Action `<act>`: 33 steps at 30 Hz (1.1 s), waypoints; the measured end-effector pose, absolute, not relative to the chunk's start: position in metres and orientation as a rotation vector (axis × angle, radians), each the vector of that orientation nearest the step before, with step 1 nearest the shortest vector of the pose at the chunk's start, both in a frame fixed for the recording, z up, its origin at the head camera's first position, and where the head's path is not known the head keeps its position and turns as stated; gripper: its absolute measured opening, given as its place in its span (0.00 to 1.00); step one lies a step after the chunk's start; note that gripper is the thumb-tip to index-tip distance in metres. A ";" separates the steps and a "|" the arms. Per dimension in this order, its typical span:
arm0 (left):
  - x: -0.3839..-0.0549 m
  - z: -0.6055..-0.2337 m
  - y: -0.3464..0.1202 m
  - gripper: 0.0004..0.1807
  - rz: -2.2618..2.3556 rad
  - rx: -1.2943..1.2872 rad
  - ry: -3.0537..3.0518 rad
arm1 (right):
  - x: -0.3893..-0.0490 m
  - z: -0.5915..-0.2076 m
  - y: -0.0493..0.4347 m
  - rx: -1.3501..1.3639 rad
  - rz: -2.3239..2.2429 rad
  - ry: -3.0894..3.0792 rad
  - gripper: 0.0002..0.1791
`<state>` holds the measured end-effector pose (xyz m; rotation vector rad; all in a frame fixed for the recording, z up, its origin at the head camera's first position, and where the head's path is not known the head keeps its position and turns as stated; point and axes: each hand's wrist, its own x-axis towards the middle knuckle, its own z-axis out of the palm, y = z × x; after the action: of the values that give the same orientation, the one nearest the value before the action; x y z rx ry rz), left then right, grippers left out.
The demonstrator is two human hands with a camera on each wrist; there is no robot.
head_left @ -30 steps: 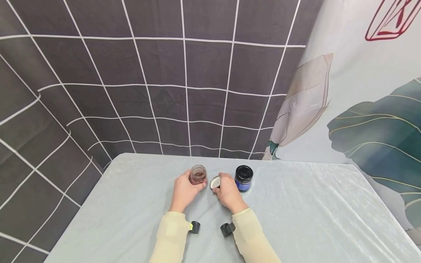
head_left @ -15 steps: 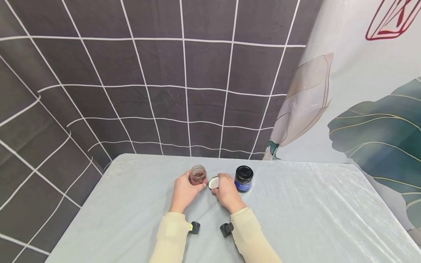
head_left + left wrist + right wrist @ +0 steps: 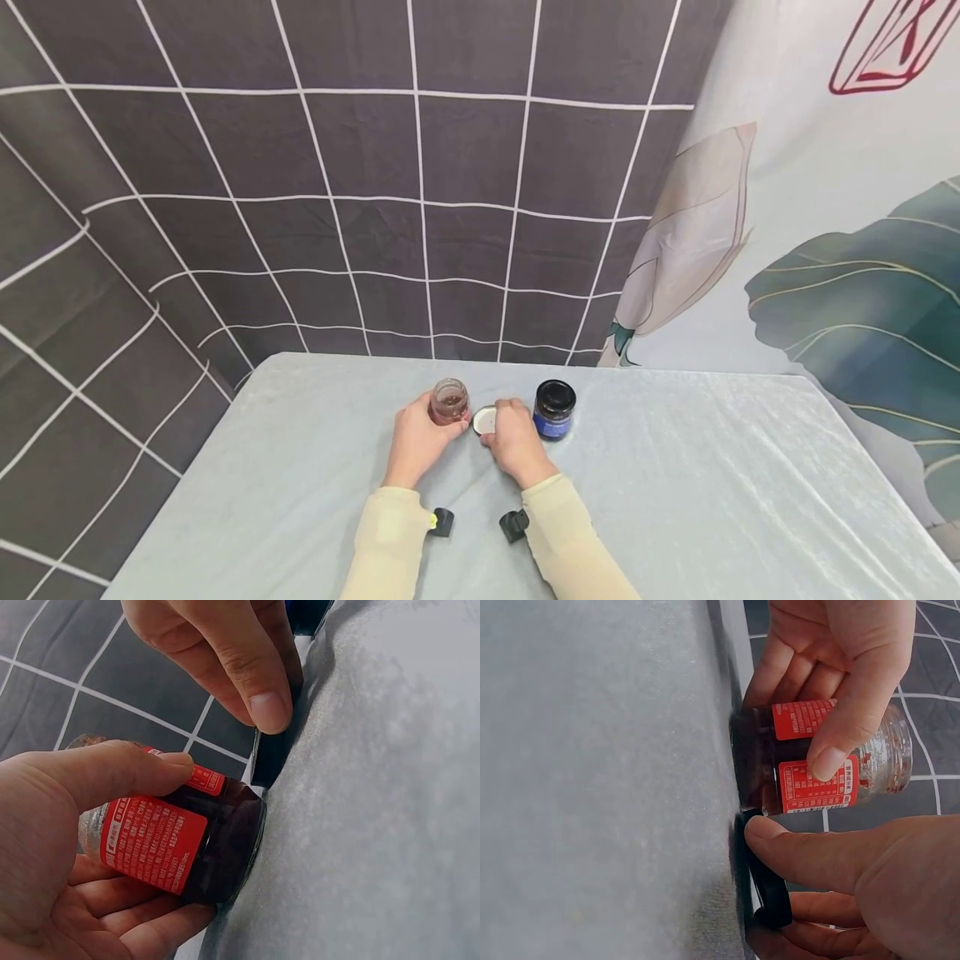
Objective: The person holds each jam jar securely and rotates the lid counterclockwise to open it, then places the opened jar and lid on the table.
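Note:
My left hand point(image 3: 417, 439) grips an uncapped glass jar point(image 3: 450, 406) standing upright on the table, thumb in front and fingers round the far side. A red label point(image 3: 157, 844) with white print wraps the jar, and dark contents fill its lower part. Just to its right, my right hand point(image 3: 517, 442) pinches a round lid point(image 3: 484, 420) by the edge. The lid's white inside faces mostly up, while its dark rim point(image 3: 769, 889) lies low at the tablecloth, slightly tilted, beside the jar's base. Part of the lid is hidden under the right fingers.
A second jar point(image 3: 553, 410), with a black lid and a blue label, stands right beside the right hand. A pale grey cloth covers the table point(image 3: 712, 483). Behind it hangs a dark curtain point(image 3: 360, 150) with white grid lines.
The right hand has shifted slightly left and brought the lid closer to the jar, tipping it flatter with its white inside turned up. The left hand keeps its hold on the jar.

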<state>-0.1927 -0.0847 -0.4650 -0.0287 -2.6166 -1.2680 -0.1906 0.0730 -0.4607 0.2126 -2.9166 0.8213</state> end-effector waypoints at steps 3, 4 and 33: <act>-0.193 -0.465 -0.085 0.27 -1.265 -0.030 -2.621 | -0.191 -0.462 0.073 0.223 0.788 -2.903 0.26; -0.193 -0.465 -0.085 0.27 -1.264 -0.029 -2.623 | -0.191 -0.462 0.073 0.227 0.780 -2.899 0.26; -0.191 -0.463 -0.091 0.44 -1.319 -0.076 -2.653 | -0.183 -0.455 0.076 0.283 0.873 -2.884 0.34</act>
<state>-0.1909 -0.0907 -0.4629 -0.0761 -2.6525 -1.3193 -0.1831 0.0761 -0.4549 0.2834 -2.8840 0.8732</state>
